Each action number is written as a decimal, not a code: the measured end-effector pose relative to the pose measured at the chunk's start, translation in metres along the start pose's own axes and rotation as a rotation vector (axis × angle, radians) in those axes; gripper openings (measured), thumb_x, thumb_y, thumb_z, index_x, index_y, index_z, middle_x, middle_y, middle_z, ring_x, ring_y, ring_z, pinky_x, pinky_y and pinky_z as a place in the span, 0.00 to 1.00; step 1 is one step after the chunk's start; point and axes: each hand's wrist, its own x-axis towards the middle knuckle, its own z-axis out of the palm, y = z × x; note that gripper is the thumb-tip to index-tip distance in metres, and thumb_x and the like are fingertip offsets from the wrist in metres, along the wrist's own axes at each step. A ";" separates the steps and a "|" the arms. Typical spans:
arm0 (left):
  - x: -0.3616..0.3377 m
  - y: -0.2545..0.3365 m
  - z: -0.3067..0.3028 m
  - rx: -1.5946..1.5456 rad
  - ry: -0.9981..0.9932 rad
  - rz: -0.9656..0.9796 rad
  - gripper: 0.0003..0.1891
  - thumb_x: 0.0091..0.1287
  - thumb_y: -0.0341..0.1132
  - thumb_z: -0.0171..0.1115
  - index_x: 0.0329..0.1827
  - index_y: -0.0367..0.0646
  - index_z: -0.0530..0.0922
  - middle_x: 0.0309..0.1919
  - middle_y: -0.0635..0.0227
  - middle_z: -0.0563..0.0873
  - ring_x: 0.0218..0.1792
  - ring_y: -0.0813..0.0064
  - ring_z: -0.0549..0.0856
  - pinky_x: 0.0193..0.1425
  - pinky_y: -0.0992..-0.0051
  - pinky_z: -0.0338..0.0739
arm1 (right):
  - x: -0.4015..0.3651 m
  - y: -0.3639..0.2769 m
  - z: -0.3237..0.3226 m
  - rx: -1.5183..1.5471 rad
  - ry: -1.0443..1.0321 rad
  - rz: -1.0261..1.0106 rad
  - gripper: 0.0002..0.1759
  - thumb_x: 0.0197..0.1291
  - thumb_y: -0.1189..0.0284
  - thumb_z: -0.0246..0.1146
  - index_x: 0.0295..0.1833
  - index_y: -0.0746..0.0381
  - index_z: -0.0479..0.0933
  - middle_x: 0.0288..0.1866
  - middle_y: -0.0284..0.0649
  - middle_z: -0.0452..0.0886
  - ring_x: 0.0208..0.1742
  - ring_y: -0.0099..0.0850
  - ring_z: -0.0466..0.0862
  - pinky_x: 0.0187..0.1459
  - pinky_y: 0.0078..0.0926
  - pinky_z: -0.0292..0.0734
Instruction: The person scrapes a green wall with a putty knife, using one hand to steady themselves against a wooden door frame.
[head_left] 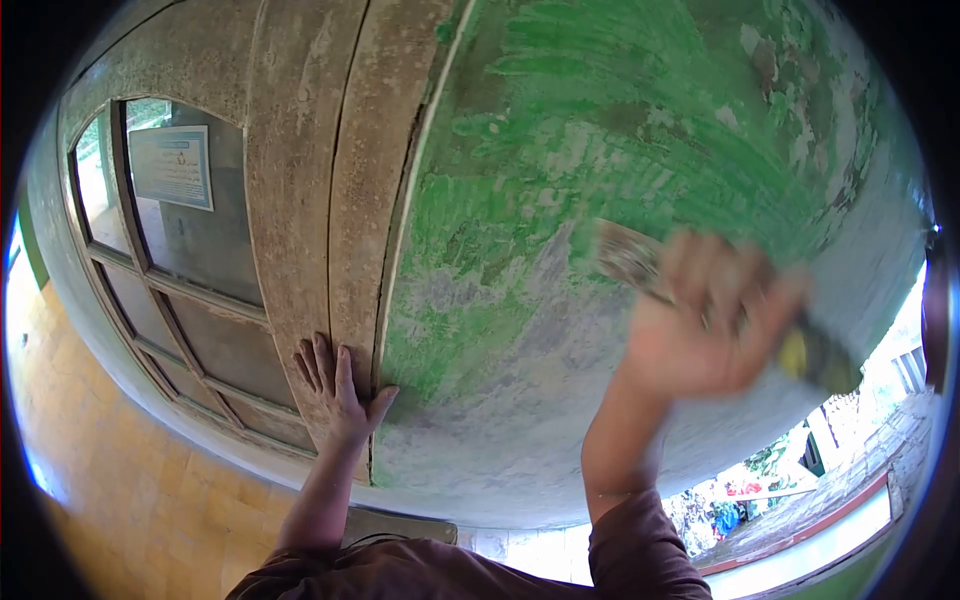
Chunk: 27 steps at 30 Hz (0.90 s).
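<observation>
My right hand [715, 315], blurred by motion, is wrapped round the black and yellow handle of a scraper [630, 258]. Its flat metal blade points left and overlaps the patchy green wall [590, 150]. Green paint covers the upper part of this wall, while grey plaster shows lower down and in worn spots. Against the weathered wooden door frame [345, 230] lies my left hand [342, 393], fingers spread and thumb reaching over the frame's edge onto the wall.
A wooden door with glass panes [190, 250] stands at the left, with a printed notice [172, 167] behind one pane. Yellow floor tiles [150, 480] extend at lower left. Bright outdoor clutter and a low ledge [800, 535] show at lower right.
</observation>
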 end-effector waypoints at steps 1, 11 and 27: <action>0.002 -0.001 0.001 0.010 0.020 0.022 0.43 0.65 0.62 0.53 0.75 0.41 0.54 0.72 0.38 0.55 0.73 0.36 0.52 0.72 0.40 0.41 | -0.004 -0.013 0.008 -0.050 -0.159 -0.125 0.21 0.75 0.58 0.38 0.26 0.51 0.58 0.18 0.26 0.57 0.18 0.19 0.54 0.25 0.24 0.54; 0.002 0.002 0.000 -0.026 0.017 -0.018 0.44 0.62 0.62 0.57 0.74 0.44 0.56 0.72 0.41 0.56 0.73 0.38 0.51 0.72 0.37 0.39 | -0.065 0.028 -0.009 -0.111 -0.173 -0.114 0.15 0.74 0.57 0.43 0.36 0.54 0.60 0.19 0.28 0.57 0.18 0.19 0.53 0.25 0.24 0.52; 0.007 0.002 0.001 0.029 0.039 0.065 0.42 0.68 0.61 0.50 0.74 0.38 0.53 0.73 0.42 0.53 0.74 0.39 0.52 0.72 0.39 0.42 | -0.359 -0.110 -0.116 -1.117 -0.224 1.596 0.20 0.46 0.60 0.73 0.41 0.63 0.81 0.38 0.47 0.81 0.43 0.44 0.82 0.46 0.35 0.76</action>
